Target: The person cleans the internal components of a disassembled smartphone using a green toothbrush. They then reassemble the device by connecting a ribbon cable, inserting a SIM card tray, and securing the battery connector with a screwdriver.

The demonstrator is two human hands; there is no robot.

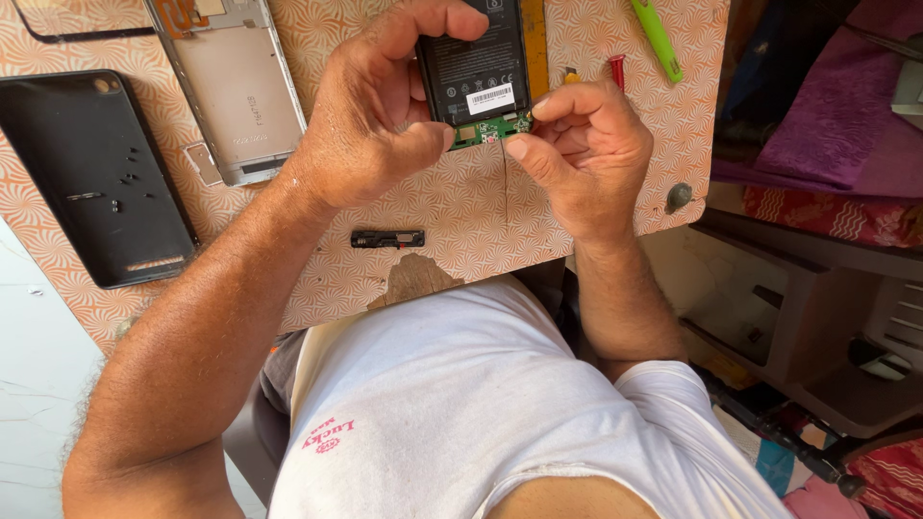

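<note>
An opened phone body (478, 82) with a black battery and a small green circuit board (492, 127) at its near end lies on the orange patterned worktop (452, 207). My left hand (370, 111) grips the phone's left side, thumb pressed by the green board, forefinger curled over the top. My right hand (586, 144) holds the right side, with thumb and forefinger pinched at the board's right corner.
A black back cover (91, 178) with small screws on it lies at the left, a metal phone frame (236, 86) beside it. A small black part (387, 238) sits near the worktop's chipped edge. A green tool (657, 38) and red screwdriver tip (616, 69) lie beyond. Shelves and cloth stand right.
</note>
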